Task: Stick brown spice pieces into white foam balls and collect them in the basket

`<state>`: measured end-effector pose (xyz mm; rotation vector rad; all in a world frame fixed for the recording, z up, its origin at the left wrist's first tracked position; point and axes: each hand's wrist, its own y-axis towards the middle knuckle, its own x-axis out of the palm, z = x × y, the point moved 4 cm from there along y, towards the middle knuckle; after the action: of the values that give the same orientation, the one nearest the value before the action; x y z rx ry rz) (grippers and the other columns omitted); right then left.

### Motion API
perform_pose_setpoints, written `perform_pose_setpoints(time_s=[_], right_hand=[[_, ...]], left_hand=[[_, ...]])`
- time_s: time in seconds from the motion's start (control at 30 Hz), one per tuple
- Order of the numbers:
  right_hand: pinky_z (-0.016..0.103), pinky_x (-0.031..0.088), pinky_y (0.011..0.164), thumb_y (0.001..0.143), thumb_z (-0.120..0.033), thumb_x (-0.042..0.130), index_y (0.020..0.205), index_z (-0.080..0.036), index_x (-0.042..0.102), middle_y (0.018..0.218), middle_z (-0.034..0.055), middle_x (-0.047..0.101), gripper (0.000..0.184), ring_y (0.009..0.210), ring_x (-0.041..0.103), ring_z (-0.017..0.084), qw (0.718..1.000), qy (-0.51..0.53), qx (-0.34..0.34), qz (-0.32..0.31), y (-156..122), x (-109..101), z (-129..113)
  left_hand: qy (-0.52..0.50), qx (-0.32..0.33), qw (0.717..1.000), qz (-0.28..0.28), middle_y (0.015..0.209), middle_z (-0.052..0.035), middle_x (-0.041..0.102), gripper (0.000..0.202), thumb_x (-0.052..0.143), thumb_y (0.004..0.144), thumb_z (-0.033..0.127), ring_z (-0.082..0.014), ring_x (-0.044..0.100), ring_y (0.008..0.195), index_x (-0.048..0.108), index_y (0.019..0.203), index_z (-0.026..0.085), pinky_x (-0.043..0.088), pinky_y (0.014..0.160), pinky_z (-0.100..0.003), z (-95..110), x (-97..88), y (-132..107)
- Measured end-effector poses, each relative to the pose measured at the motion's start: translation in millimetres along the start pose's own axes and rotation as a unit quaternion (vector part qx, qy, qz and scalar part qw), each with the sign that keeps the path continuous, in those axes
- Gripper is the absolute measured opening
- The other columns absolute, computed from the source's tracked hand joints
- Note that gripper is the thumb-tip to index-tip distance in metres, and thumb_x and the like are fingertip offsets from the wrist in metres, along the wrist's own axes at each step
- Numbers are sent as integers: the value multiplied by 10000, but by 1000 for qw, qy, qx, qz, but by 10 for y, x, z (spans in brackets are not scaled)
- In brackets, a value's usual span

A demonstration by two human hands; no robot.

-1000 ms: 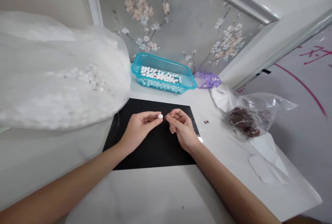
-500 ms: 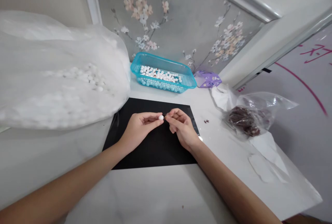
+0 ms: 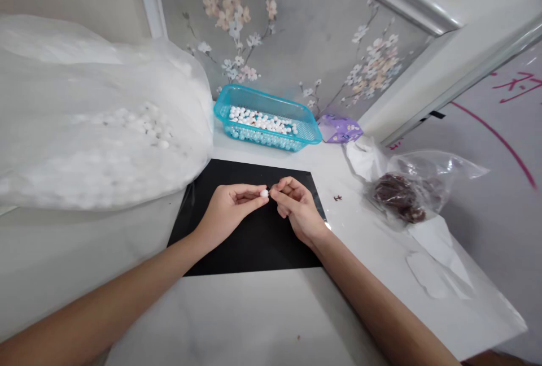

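Observation:
My left hand (image 3: 231, 208) pinches a small white ball (image 3: 264, 193) between thumb and fingertips, over a black sheet (image 3: 249, 247) on the white table. Right beside the ball, my right hand (image 3: 298, 205) is closed in a pinch on a tiny dark reddish-brown piece (image 3: 270, 191), mostly hidden by the fingertips. The piece is at the ball's right side; whether it is in the ball I cannot tell. A similar small brown branched piece (image 3: 337, 198) lies on the table to the right of the sheet.
Behind the sheet stands a blue plastic basket (image 3: 311, 134) of white balls. A large translucent bag (image 3: 97, 157) of white balls fills the left. On the right are a purple packet (image 3: 340, 129), a clear bag of brown pieces (image 3: 398, 196) and white paper (image 3: 427, 275).
Both hands hold nearly the same pose. The white ball sits very slightly further right, closer to the right fingertips.

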<state>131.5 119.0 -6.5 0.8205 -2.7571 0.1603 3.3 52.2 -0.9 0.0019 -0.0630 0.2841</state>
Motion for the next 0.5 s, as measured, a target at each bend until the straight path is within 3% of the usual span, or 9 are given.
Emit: perform_pose_setpoints(time_s=[0.3, 0.5], right_hand=[[177, 277, 375, 679, -278, 714, 763, -198, 505, 733, -44, 564, 240, 427, 337, 16, 1000, -10, -4, -12, 0, -5, 6], [162, 292, 331, 696, -315, 698, 789, -201, 510, 781, -49, 544, 239, 409, 347, 8, 998, -32, 32, -48, -11, 18, -25]], left_hand=[[2, 8, 1000, -1, 885, -17, 736, 225, 723, 658, 261, -189, 679, 858, 722, 872, 193, 530, 832, -295, 9, 0, -11], [26, 35, 999, -12, 902, -23, 734, 182, 706, 680, 268, -198, 677, 867, 725, 842, 187, 537, 813, -293, 27, 6, -17]])
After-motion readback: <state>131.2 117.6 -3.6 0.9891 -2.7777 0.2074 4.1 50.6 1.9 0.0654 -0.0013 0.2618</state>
